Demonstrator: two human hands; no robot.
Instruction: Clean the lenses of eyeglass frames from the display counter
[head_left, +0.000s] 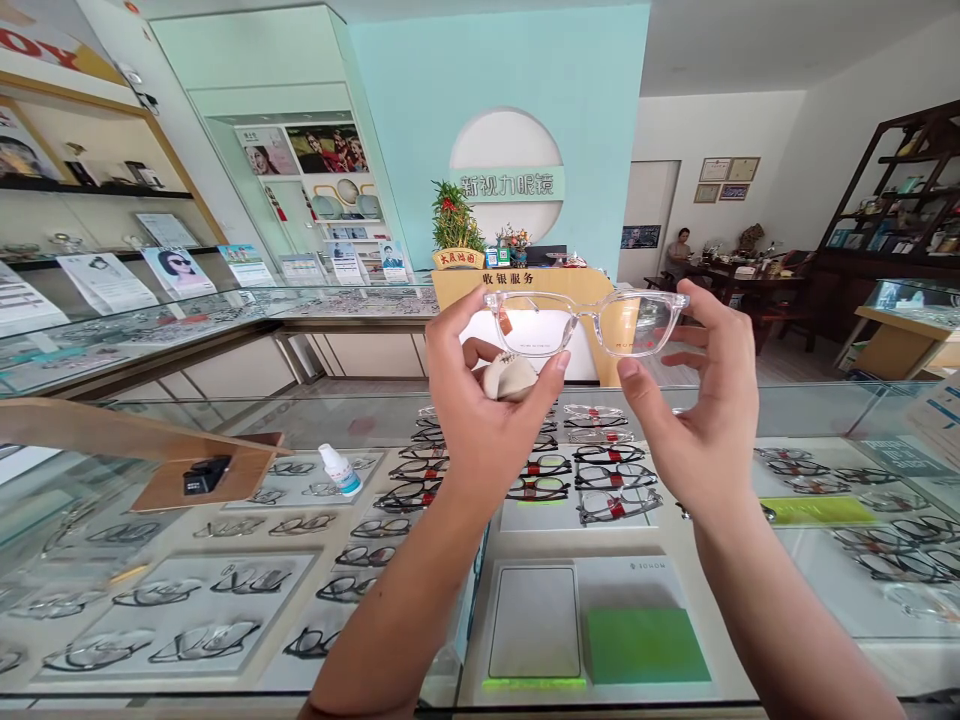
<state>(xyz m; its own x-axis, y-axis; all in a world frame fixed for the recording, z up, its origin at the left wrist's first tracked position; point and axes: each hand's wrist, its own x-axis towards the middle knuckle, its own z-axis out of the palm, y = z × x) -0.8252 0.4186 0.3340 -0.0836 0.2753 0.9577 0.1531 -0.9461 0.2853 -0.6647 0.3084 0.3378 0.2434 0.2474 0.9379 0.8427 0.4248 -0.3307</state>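
I hold a pair of clear plastic-framed glasses (592, 318) up at chest height over a glass display counter (675, 400). My left hand (487, 400) pinches the left side of the frame between thumb and forefinger and also keeps a crumpled beige cloth (508, 378) tucked in its palm. My right hand (697, 400) grips the right side of the frame with its thumb below and fingers behind. A small red tag shows on the left lens.
Under the counter glass lie several rows of spectacle frames (592, 470). A small white dropper bottle (340, 470) lies on the counter at left, near a wooden tray (225, 470). A cashier desk (525, 285) stands ahead. A person (679, 252) sits at a table far right.
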